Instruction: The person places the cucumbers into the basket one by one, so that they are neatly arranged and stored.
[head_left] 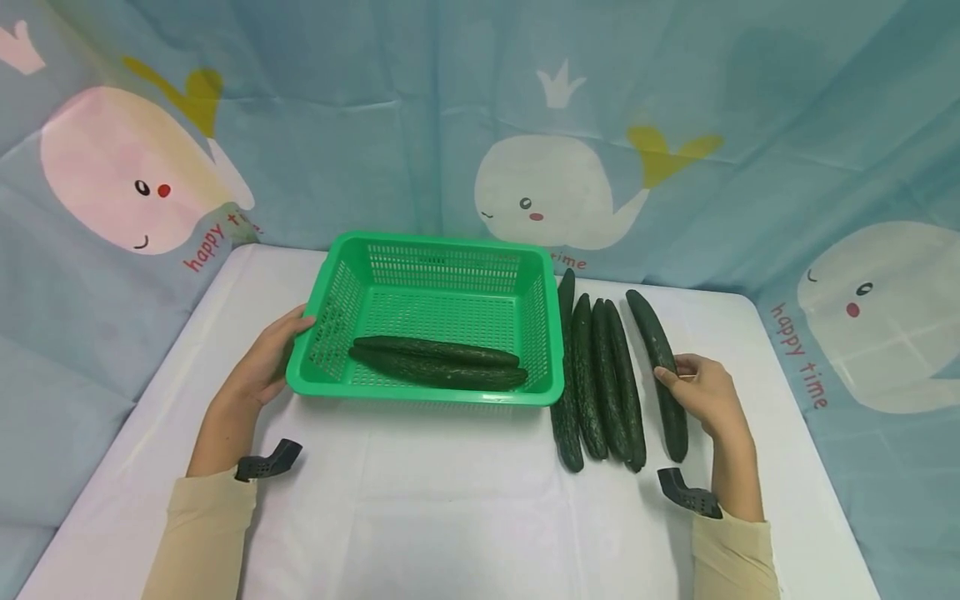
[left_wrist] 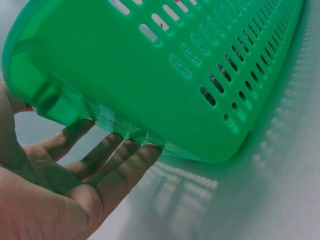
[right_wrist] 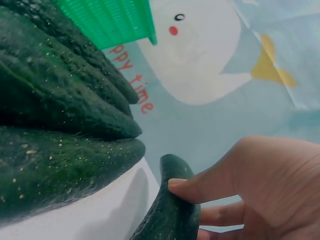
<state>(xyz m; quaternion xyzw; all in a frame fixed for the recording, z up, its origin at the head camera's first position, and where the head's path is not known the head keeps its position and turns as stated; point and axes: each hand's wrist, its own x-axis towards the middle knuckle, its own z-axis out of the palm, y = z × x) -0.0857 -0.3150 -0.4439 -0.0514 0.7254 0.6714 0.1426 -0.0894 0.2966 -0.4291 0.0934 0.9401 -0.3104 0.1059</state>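
A green plastic basket (head_left: 420,398) stands on the table with two dark cucumbers (head_left: 442,367) lying lengthwise along its near side. At its left end, my left hand (head_left: 266,354) holds the basket, thumb at the rim. In the left wrist view the fingertips (left_wrist: 150,150) touch the outside of the basket wall. My right hand (head_left: 705,392) pinches a single cucumber (head_left: 660,350) near its middle, between thumb and fingers. Whether that cucumber is raised off the table I cannot tell. The right wrist view shows the thumb (right_wrist: 200,187) across its dark green skin.
Between the basket and the held cucumber, several more cucumbers (head_left: 603,383) lie side by side, the leftmost close against the basket. White cloth covers the table (head_left: 450,517). A blue curtain (head_left: 337,150) with whale prints hangs behind and at both sides.
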